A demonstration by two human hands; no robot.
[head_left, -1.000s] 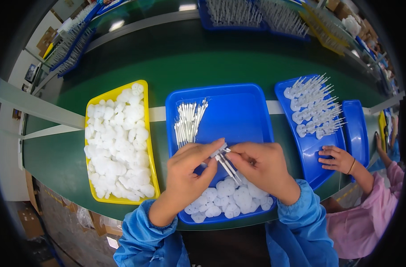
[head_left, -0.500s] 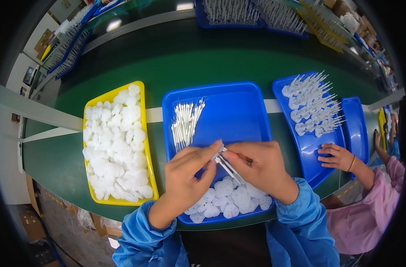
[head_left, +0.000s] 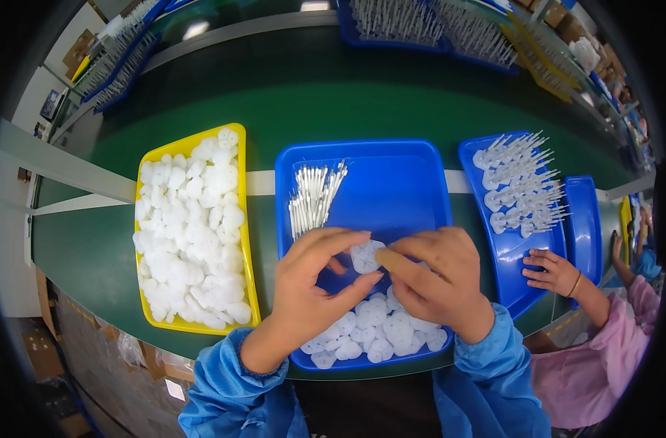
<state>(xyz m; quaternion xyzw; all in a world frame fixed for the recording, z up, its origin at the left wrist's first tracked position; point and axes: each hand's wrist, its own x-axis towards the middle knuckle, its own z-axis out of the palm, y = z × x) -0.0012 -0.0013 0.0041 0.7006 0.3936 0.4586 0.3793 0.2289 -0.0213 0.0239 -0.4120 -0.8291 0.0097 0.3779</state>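
Over the middle blue tray, my two hands meet at a translucent white plastic disc with a scalloped edge, its flat face turned up. My left hand is closed on the disc's left side between thumb and fingers. The curled fingers of my right hand press at its right edge; their inner side is hidden. Whether anything hangs beneath the disc cannot be seen. Thin white sticks lie bundled at the tray's far left. Loose scalloped discs are piled at its near end, below my hands.
To the left stands a yellow tray heaped with white discs. At right, a blue tray holds discs with upright sticks; a co-worker's hand rests over it. More filled trays stand at the back.
The disc in my hands has turned face up, and the sticks seen below it are now out of sight. My left thumb and fingers have spread wider around it.
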